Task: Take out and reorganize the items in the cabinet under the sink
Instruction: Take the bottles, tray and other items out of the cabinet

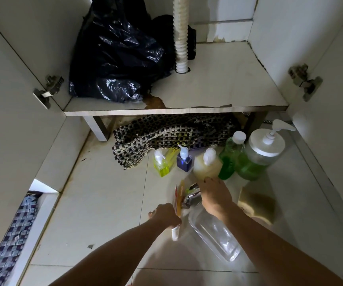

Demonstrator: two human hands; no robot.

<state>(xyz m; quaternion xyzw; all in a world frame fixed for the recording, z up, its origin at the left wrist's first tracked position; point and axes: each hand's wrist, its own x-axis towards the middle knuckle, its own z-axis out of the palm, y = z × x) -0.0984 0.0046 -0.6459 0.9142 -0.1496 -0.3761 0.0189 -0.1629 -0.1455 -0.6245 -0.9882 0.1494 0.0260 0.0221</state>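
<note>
The left hand (165,215) grips a white-capped tube (175,232) while the right hand (215,196) holds the base of a beige bottle (207,165) on the floor tiles (104,193), beside green bottles (230,155) and a pump jar (258,153), below the cabinet shelf (228,87) with its black bag (117,56).

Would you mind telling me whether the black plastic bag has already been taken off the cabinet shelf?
No, the crumpled black plastic bag sits on the white cabinet shelf, left of the ribbed white drain pipe.
</note>
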